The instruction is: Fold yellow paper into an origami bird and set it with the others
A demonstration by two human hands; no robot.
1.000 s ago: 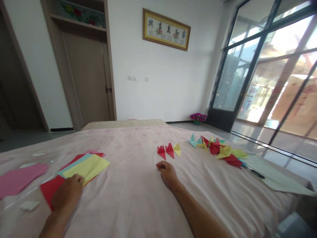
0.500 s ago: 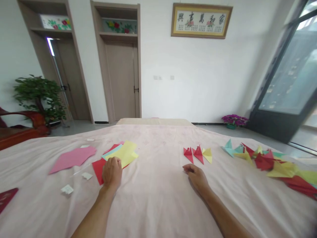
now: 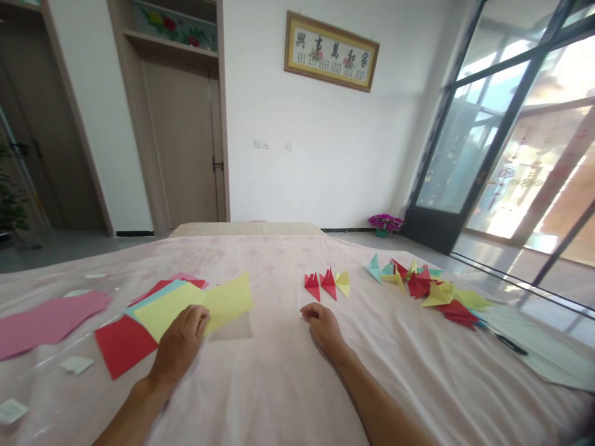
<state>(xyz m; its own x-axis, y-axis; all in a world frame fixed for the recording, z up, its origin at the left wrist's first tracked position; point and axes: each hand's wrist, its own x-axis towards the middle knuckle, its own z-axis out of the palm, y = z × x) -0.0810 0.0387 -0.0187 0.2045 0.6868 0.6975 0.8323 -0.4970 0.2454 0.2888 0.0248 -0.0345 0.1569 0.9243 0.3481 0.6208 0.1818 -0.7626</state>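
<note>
since the earlier frame my left hand (image 3: 180,342) has carried a yellow sheet (image 3: 231,302) rightward; with fingers pinching its left side, it hangs over the cloth (image 3: 269,378) beside the paper stack (image 3: 160,308). my right hand (image 3: 324,327) is curled, grip unclear. i'd pinch lightly to avoid creases.

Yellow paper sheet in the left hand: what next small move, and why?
Probably carry the yellow paper sheet toward the right hand: the left hand pinches it, its shadow on the pink cloth suggests it is raised, and no paper shows in the right hand.
</note>
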